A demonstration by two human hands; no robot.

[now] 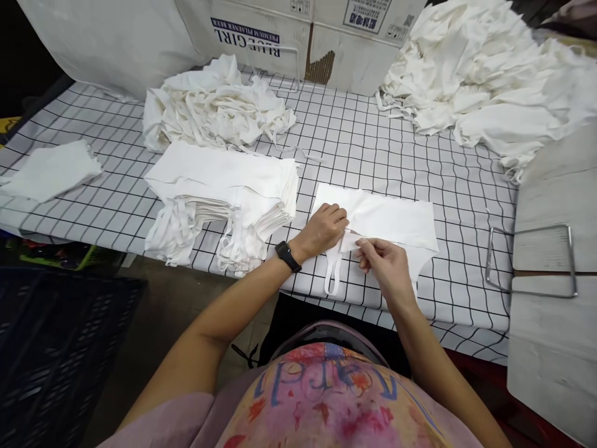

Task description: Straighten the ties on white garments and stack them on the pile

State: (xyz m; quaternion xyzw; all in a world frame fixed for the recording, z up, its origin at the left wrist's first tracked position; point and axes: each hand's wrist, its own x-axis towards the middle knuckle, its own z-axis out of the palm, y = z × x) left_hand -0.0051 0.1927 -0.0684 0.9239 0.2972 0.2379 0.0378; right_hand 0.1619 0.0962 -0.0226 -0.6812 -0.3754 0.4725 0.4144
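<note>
A white strappy camisole [392, 218] lies flat on the checked cloth in front of me, one thin strap looping down toward the table's front edge. My left hand [326, 229] is closed at its left part, fingers curled down on the fabric by the strap's base; the fingertips are partly hidden. Just to the right, my right hand [385, 261] pinches a small flap of the white fabric between thumb and finger. Left of my hands sits a neat stack of folded white camisoles [224, 174], their straps bunched along the front.
Behind the stack is a loose heap of white garments [209, 106]. A larger heap [485, 68] fills the back right. Cardboard boxes [280, 43] stand along the back. A metal wire frame [532, 231] lies at the right by a cardboard panel [555, 336]. Folded white cloth [51, 169] rests far left.
</note>
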